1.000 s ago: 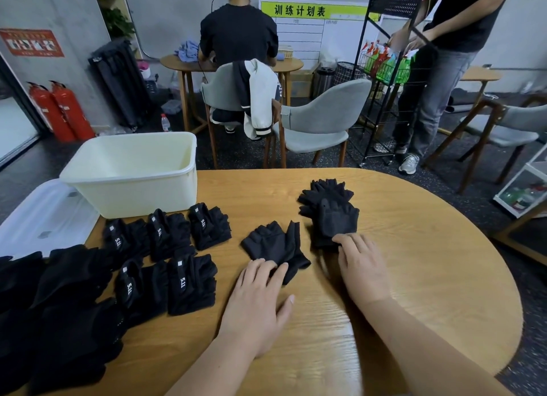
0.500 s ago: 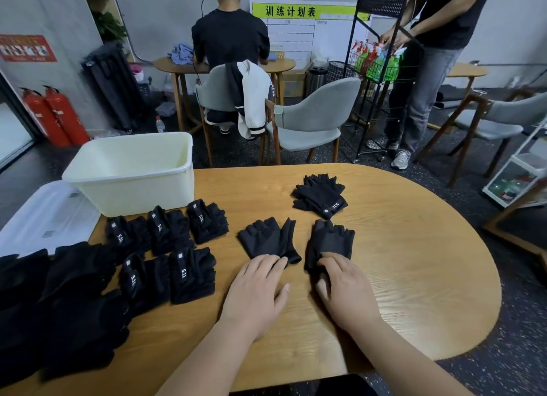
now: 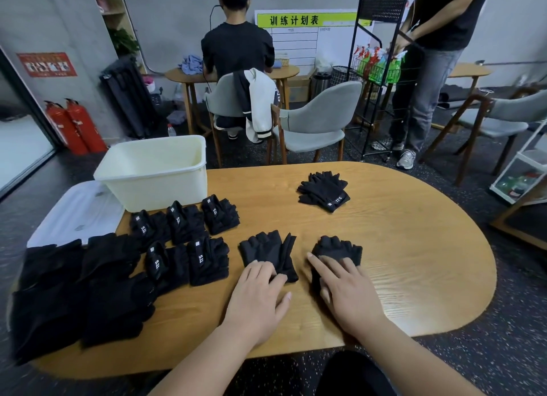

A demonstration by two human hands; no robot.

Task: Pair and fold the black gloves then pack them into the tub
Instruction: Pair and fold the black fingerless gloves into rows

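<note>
Two loose black gloves lie side by side near the table's front. My left hand (image 3: pixel 258 295) rests flat on the near end of the left glove (image 3: pixel 268 252). My right hand (image 3: pixel 346 286) lies with straight fingers on the right glove (image 3: pixel 340 250), covering its cuff. A small stack of unfolded gloves (image 3: pixel 324 190) sits farther back on the right. Several folded pairs (image 3: pixel 189 238) lie in two rows to the left. The cream tub (image 3: pixel 154 170) stands behind them with nothing visible inside.
A heap of black gloves (image 3: pixel 74 292) fills the table's front left corner, beside a clear lid (image 3: pixel 77 212). Beyond the wooden table (image 3: pixel 414 262) are grey chairs (image 3: pixel 313 123), a seated person (image 3: pixel 236 49) and a standing person (image 3: pixel 429 55) at a wire rack.
My right hand has pulled one glove off the far stack toward me and laid it beside the left glove. My left hand stays on the left glove.
</note>
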